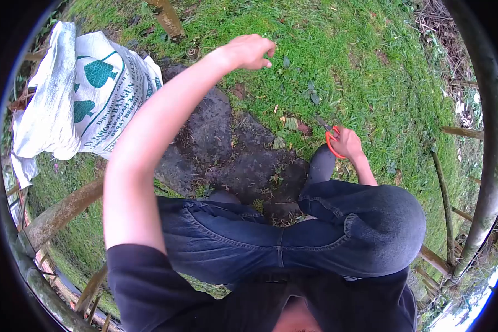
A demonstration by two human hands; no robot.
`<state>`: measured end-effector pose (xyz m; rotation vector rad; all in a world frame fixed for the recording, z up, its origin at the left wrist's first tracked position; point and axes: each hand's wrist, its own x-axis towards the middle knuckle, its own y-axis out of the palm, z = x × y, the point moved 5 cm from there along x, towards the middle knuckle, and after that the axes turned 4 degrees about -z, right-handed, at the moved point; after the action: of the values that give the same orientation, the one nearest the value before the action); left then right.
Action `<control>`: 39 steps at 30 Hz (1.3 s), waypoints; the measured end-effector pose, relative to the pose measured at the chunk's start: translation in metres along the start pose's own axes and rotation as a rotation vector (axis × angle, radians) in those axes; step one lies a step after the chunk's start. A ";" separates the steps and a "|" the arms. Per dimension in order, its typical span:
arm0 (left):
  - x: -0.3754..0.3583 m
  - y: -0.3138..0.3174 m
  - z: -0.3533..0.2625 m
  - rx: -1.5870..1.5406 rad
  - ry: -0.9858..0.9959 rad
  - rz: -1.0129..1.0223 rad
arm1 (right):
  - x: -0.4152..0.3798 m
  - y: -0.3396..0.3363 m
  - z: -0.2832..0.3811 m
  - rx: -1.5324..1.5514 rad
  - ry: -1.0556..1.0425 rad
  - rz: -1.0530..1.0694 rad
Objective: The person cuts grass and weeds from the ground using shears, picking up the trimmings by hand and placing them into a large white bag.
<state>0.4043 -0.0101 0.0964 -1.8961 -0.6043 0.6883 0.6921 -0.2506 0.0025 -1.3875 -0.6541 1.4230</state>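
Note:
My left hand (252, 51) hangs over the grass at the upper middle, its fingers loosely bent and a small gap between fingertips and thumb; I see nothing in it. Lower right of it, my right hand (347, 144) is closed around the orange handles of a pair of scissors (332, 141). The dark blades point up and left, close above the grass and a few leaf scraps (289, 124). Just below the scissors is the toe of a grey boot (321, 164).
A white printed sack (108, 83) stands at the upper left, beyond my left arm. Dark flat stones (210, 127) lie between it and my feet. Wooden poles (63, 213) stand left, with a long curved pole (492, 138) at the right edge.

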 end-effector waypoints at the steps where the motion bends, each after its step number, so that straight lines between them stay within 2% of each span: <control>1: 0.015 0.013 0.004 0.022 -0.031 0.008 | 0.003 -0.003 0.005 0.010 0.000 -0.002; 4: 0.041 0.075 0.026 0.033 -0.163 0.024 | 0.014 -0.007 0.020 0.033 -0.012 -0.017; 8: 0.033 0.146 0.033 -0.184 -0.409 -0.173 | 0.021 -0.005 0.037 0.109 -0.065 -0.068; 11: 0.033 0.185 0.032 -0.257 -0.397 -0.328 | 0.026 0.000 0.039 0.160 -0.057 -0.053; 12: 0.035 0.192 0.032 -0.256 -0.412 -0.318 | 0.028 0.006 0.037 0.173 -0.046 -0.055; 18: 0.041 0.212 0.045 -0.295 -0.461 -0.348 | 0.045 0.018 0.057 0.190 -0.058 -0.053; 24: 0.040 0.219 0.055 -0.524 -0.451 -0.489 | 0.055 0.018 0.067 0.206 -0.045 -0.014; 27: 0.040 0.218 0.060 -0.646 -0.456 -0.634 | 0.060 0.024 0.062 0.232 -0.054 -0.026; 30: 0.043 0.222 0.064 -0.892 -0.536 -0.526 | 0.062 0.025 0.057 0.233 -0.030 -0.029; 34: 0.046 0.231 0.070 -0.915 -0.404 -0.552 | 0.056 0.024 0.048 0.209 -0.006 -0.031; 35: 0.044 0.231 0.072 -0.881 -0.439 -0.505 | 0.057 0.027 0.044 0.199 0.006 -0.030; 39: 0.038 0.228 0.076 -1.130 -0.531 -0.447 | 0.058 0.033 0.037 0.183 0.024 -0.019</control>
<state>0.4040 -0.0240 -0.1468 -2.4055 -2.0079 0.5842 0.6569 -0.2003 -0.0434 -1.2499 -0.5067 1.4125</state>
